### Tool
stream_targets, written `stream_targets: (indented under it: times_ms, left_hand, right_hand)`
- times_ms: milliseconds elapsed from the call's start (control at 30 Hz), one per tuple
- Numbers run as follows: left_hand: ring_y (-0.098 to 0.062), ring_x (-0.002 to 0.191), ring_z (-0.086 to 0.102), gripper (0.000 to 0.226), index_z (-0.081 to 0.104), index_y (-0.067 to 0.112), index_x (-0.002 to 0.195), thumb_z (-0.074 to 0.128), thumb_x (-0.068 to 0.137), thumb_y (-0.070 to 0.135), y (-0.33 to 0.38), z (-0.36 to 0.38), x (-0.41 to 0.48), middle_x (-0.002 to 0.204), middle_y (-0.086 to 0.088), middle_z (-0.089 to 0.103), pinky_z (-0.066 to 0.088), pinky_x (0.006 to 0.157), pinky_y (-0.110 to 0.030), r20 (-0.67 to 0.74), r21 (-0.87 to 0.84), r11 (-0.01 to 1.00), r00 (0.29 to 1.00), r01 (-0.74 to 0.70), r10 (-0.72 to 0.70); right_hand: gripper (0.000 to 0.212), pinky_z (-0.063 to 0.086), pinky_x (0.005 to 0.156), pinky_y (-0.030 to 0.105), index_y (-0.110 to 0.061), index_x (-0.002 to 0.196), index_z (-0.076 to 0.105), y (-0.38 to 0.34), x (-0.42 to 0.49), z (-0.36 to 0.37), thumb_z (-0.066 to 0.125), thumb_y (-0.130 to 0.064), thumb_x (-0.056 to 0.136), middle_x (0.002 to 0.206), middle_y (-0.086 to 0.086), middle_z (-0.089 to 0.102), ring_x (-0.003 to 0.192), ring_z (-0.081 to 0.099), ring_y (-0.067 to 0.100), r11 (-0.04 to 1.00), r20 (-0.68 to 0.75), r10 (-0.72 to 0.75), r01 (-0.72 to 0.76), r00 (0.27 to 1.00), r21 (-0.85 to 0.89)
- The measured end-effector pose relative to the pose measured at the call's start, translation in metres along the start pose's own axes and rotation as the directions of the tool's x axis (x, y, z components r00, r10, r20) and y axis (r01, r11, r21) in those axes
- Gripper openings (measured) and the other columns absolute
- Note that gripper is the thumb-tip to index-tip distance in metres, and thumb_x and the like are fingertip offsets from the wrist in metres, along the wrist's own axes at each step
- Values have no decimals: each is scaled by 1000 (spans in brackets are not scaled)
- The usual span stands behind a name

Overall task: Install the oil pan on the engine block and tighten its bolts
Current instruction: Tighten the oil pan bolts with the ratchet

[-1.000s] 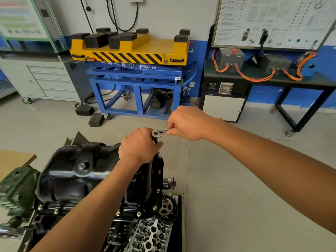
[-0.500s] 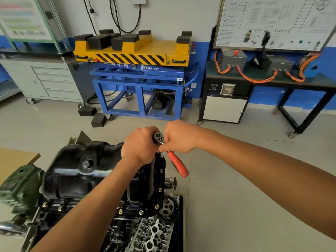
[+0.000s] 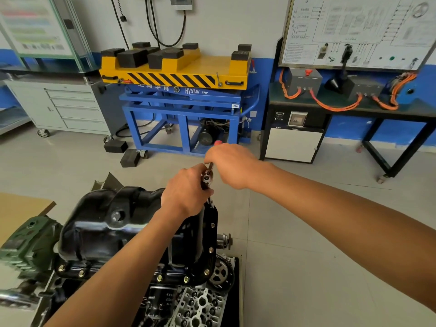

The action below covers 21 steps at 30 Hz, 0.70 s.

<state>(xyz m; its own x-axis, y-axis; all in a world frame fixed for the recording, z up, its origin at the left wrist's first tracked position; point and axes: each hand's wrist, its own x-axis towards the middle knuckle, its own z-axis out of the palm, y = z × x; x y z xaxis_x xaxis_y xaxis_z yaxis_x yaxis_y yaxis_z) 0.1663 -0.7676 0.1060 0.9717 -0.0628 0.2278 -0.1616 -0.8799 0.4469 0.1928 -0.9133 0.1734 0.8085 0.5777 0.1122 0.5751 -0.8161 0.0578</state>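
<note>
Oil pan [image 3: 99, 230] seated, lower bolts [image 3: 159, 277] in, top corner left, I'd say; left hand [image 3: 186, 192] curled round ratchet [image 3: 207, 177], right hand [image 3: 232, 165] clamping its handle.

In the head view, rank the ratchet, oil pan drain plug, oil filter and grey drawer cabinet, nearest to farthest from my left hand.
1. ratchet: gripped in the left hand itself.
2. drain plug: on the oil pan side, lower left.
3. oil filter: below the pan, bottom of view.
4. drawer cabinet: far left background.
</note>
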Motion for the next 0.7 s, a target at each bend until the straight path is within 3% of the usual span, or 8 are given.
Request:
stream_targets:
  times_ms: [67, 133, 200, 267, 367, 567, 700]
  left_hand:
    - [-25, 85, 64, 30, 54, 29, 101, 78, 81, 30, 0, 0, 1, 93, 2, 67, 44, 67, -33, 0, 6, 1000, 1000, 13, -13]
    - [-26, 86, 66, 31, 51, 30, 98, 77, 82, 31, 1, 0, 2, 94, 2, 69, 44, 67, -34, 7, 7, 1000, 1000, 25, -25]
    - [-26, 89, 67, 35, 53, 29, 108, 76, 82, 31, 1, 1, 1, 97, 2, 71, 49, 70, -36, 8, 6, 1000, 1000, 25, -25]
    - [-25, 93, 67, 47, 51, 30, 124, 76, 83, 32, 2, 1, 0, 102, 3, 72, 53, 76, -38, 4, 7, 1000, 1000, 29, -29]
    - [-25, 94, 68, 53, 45, 32, 131, 72, 86, 33, 3, 1, 0, 104, 4, 73, 54, 77, -40, 10, 20, 999, 999, 35, -35]
    - [-28, 89, 64, 38, 48, 31, 129, 58, 93, 27, 5, 1, 0, 104, 1, 69, 51, 70, -39, -23, 72, 996, 998, 52, -51]
    - [-27, 85, 62, 31, 51, 32, 125, 56, 95, 26, 4, 3, 0, 101, 0, 68, 52, 69, -39, -53, 82, 995, 997, 64, -60]
  right_hand:
    - [58, 53, 85, 44, -15, 124, 61, 4, 3, 7, 51, 17, 77, 124, 6, 60, 109, 59, 30, 987, 19, -51, 48, 998, 152]
    - [71, 46, 97, 35, -18, 143, 47, 10, 5, 12, 50, 16, 81, 145, 1, 49, 129, 48, 23, 962, 55, -63, 46, 996, 270]
    - [75, 39, 94, 27, -20, 149, 39, 19, 5, 14, 50, 15, 83, 149, -3, 42, 133, 43, 18, 954, 65, -60, 38, 996, 297]
    - [70, 41, 92, 28, -21, 146, 42, 29, 3, 15, 50, 12, 84, 146, -5, 43, 128, 46, 18, 962, 47, -46, 31, 998, 272]
    - [54, 50, 89, 40, -21, 134, 53, 40, -5, 15, 51, 5, 86, 140, -6, 46, 120, 51, 20, 975, 10, -20, 17, 1000, 223]
    - [21, 45, 71, 34, -26, 109, 66, 42, -30, 11, 49, -21, 98, 104, -6, 61, 94, 60, 21, 999, -64, 46, -46, 997, 11]
    - [29, 49, 63, 36, -22, 86, 65, 29, -55, 3, 48, -41, 99, 77, -3, 57, 70, 58, 21, 999, -66, 30, -28, 997, 26]
